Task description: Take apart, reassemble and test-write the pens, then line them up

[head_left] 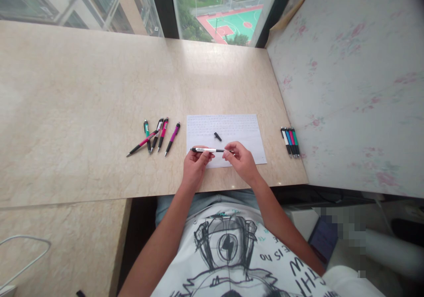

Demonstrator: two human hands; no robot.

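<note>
A white pen (207,150) lies level above the sheet, its clip end to the left. My left hand (197,162) is closed around its white barrel. From the barrel's right end sticks a thin dark rod (219,150), which looks like the refill. My right hand (241,160) pinches this rod between thumb and fingertips, partly hiding its end. Just beyond the pen, a small black pen grip piece (217,136) rests on the lined, written paper (245,140).
Several pens lie left of the paper: a purple pen (172,140), a pink pen (163,134) and a crossing pink pen (142,143) among them. More pens (290,142) stand in a tight row at right, beside the flowered wall (331,111). A window is behind the stone tabletop (82,98).
</note>
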